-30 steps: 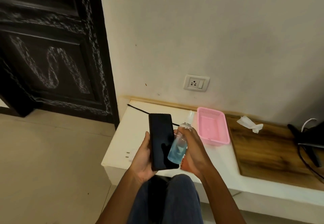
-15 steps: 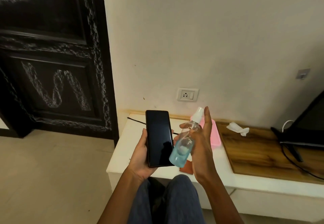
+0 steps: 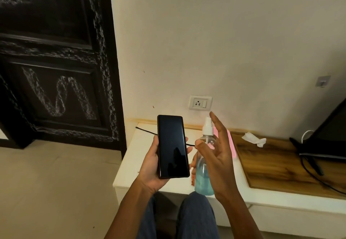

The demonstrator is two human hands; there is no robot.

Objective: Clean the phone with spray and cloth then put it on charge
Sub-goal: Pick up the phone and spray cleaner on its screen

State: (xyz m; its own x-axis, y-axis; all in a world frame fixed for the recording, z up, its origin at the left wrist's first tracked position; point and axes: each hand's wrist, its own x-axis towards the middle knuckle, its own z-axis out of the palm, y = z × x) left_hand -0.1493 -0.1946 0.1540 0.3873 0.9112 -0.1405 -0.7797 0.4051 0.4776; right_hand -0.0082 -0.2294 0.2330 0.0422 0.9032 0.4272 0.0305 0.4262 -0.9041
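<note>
My left hand (image 3: 149, 165) holds a black phone (image 3: 172, 146) upright, screen dark and facing me, fingers wrapped round its edges. Beside it my right hand (image 3: 219, 156) grips a clear spray bottle (image 3: 203, 171) with blue liquid and a white nozzle; the thumb curls round the bottle's neck and the index finger is raised beside the nozzle. The nozzle stands just right of the phone's top. A crumpled white cloth (image 3: 254, 139) lies on the wooden board to the right. A black cable (image 3: 148, 131) runs across the white shelf behind the phone. A wall socket (image 3: 200, 103) sits above.
A low white shelf (image 3: 131, 163) runs along the wall, with a wooden board (image 3: 271, 163) on its right part. A pink tray (image 3: 231, 145) is half hidden behind my right hand. A dark screen with cables (image 3: 325, 141) stands at far right. A black door (image 3: 56, 60) is left.
Both hands rose and came nearer the camera. The bottle has turned more upright, its nozzle now clear of my raised index finger.
</note>
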